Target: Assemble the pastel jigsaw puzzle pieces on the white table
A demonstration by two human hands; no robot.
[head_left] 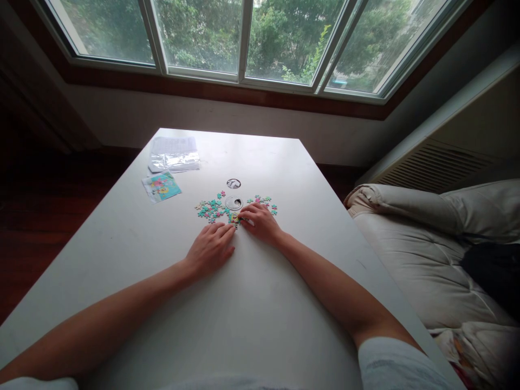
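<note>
Small joined jigsaw puzzle pieces (pixel 234 218), yellow and green, lie on the white table between my two hands. My right hand (pixel 262 221) reaches in from the right, thumb and fingertips closed at the edge of this cluster on a puzzle piece mostly hidden by the fingers. My left hand (pixel 210 246) rests flat on the table, fingers extended, fingertips close to the cluster's lower left side. Loose puzzle pieces (pixel 211 209), mostly teal with some pink, are spread to the left. More loose pieces (pixel 262 200) lie behind my right hand.
Behind the cluster are a round clear-rimmed lid or tin (pixel 234 203) and a shiny oval disc (pixel 233 183). A colourful picture card (pixel 161 186) and a clear plastic sleeve (pixel 174 154) lie at the table's far left. A beige sofa (pixel 402 254) stands on the right.
</note>
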